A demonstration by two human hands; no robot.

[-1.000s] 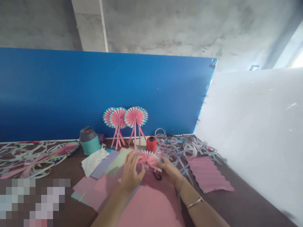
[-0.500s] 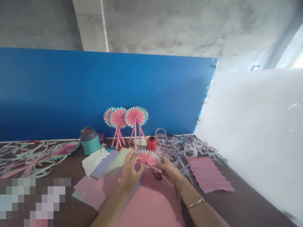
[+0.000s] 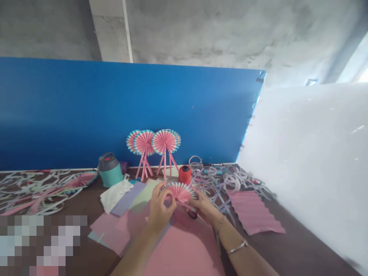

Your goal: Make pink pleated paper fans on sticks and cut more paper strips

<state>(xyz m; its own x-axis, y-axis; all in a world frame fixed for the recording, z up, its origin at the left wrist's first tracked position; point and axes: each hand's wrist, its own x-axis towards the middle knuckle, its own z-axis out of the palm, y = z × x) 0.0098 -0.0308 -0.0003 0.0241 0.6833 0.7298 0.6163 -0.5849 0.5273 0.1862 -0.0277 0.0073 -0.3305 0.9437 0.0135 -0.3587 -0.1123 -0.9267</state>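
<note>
A pleated pink paper fan (image 3: 179,190) with a pale zigzag edge is spread partly open between my two hands. My left hand (image 3: 162,205) pinches its left side, thumb and forefinger pressed together. On the fan's right side, my right hand (image 3: 202,207) grips the edge near a pink strip. Below the hands lie large pink sheets (image 3: 186,245). The dark handle of scissors (image 3: 192,214) shows beside my right fingers. Just behind the fan stands a red spool (image 3: 184,175).
Finished round fans (image 3: 166,142) lean on the blue panel (image 3: 172,96). A teal container (image 3: 110,172) and white cloth (image 3: 116,194) stand left. Paper strips (image 3: 230,184) and a creased pink sheet (image 3: 255,212) lie right; more strips (image 3: 51,188) lie far left.
My fingers have shifted slightly on the fan, and its folds near the centre look a little more exposed. Both hands keep their hold.
</note>
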